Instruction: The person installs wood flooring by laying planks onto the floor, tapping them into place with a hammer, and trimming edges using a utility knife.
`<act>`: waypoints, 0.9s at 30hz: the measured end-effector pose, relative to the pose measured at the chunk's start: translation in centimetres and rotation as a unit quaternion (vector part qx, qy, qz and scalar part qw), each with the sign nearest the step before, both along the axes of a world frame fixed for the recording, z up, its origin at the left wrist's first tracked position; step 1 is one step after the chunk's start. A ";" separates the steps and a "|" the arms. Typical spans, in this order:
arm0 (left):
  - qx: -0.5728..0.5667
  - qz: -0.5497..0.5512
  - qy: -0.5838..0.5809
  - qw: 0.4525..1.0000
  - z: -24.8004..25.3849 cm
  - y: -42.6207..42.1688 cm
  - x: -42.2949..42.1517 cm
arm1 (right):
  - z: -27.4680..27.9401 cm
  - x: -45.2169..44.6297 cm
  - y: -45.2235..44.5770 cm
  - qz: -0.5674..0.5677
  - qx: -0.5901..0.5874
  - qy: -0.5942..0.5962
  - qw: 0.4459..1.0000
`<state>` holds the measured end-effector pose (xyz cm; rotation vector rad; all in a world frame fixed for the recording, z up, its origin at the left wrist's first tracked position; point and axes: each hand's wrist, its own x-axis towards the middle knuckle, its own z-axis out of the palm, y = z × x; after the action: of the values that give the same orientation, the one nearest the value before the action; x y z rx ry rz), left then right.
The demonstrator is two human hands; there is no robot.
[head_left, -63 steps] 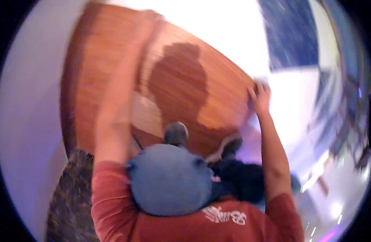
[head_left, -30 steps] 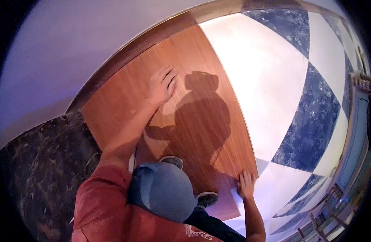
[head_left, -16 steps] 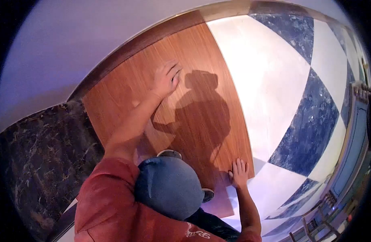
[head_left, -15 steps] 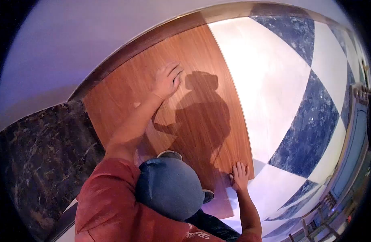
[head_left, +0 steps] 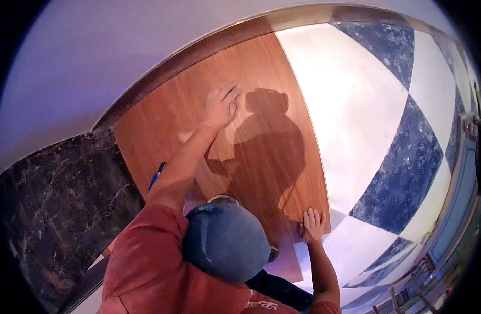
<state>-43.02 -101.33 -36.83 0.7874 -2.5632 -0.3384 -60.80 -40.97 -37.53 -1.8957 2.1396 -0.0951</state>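
Observation:
A reddish-brown wood-grain board [head_left: 272,63] lies on the floor below me. My left hand [head_left: 222,107] rests on its upper middle, fingers loosely stretched and slightly bent, with nothing seen in them. My right hand [head_left: 313,225] lies flat at the board's lower right corner, fingers extended on the surface. Beside my left forearm, near the board's left edge, shows a blue and black pen-like object [head_left: 156,175], partly hidden by the arm. My bent knee [head_left: 227,243] and part of a shoe are over the near side of the board.
A dark baseboard [head_left: 198,49] and pale wall [head_left: 120,52] run along the far side. White and dark blue checkered floor [head_left: 402,172] extends to the right, dark marbled flooring [head_left: 62,204] to the left. Bluish furniture [head_left: 452,209] stands at the far right.
The view has shifted slightly, and the blue and black object has come into sight beside my left forearm. Both hands stay in nearly the same places on the board.

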 end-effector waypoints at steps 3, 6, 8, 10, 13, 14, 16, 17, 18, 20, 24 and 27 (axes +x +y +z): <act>0.015 0.004 0.000 1.000 -0.1 0.0 0.3 | 1.1 0.2 0.6 -0.025 0.011 -0.010 1.000; 0.021 0.007 -0.019 1.000 0.6 0.0 0.4 | 0.6 0.3 0.2 -0.023 -0.001 0.009 1.000; 0.043 -0.009 -0.006 0.999 0.7 -0.7 0.3 | 0.1 0.4 0.3 -0.035 -0.018 0.010 0.999; 0.083 -0.012 -0.011 0.996 2.4 1.0 3.9 | 0.1 0.3 0.3 -0.030 -0.001 -0.002 1.000; 0.231 0.054 -0.239 0.942 10.1 0.9 9.7 | 0.3 0.7 0.2 -0.039 0.007 -0.006 0.999; 0.239 0.118 -0.288 0.920 11.2 2.0 12.4 | 0.5 0.7 0.0 -0.045 0.004 0.001 0.999; 0.218 0.203 -0.408 0.863 12.0 5.7 18.1 | 1.0 1.2 -0.4 -0.041 -0.003 -0.005 0.999; 0.188 0.223 -0.477 0.829 11.3 8.1 21.0 | 1.3 1.6 -0.7 -0.055 0.000 -0.006 0.998; 0.276 0.204 -0.484 0.805 11.0 9.7 22.9 | 1.6 1.6 -1.3 -0.071 -0.001 -0.003 0.997; 0.362 0.182 -0.480 0.778 10.2 11.4 24.0 | 2.6 2.5 -2.7 -0.106 -0.008 0.004 0.994; 0.374 0.209 -0.467 0.774 11.5 11.9 23.7 | 4.2 6.3 -7.7 -0.257 -0.071 -0.066 0.962; 0.286 0.313 -0.474 0.772 11.9 10.1 26.7 | 7.0 8.2 -13.1 -0.261 -0.094 -0.114 0.954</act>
<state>-16.34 -91.26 -24.93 2.5043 -2.7612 -0.6211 -52.63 -54.10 -30.49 -1.2713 2.4700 -0.6119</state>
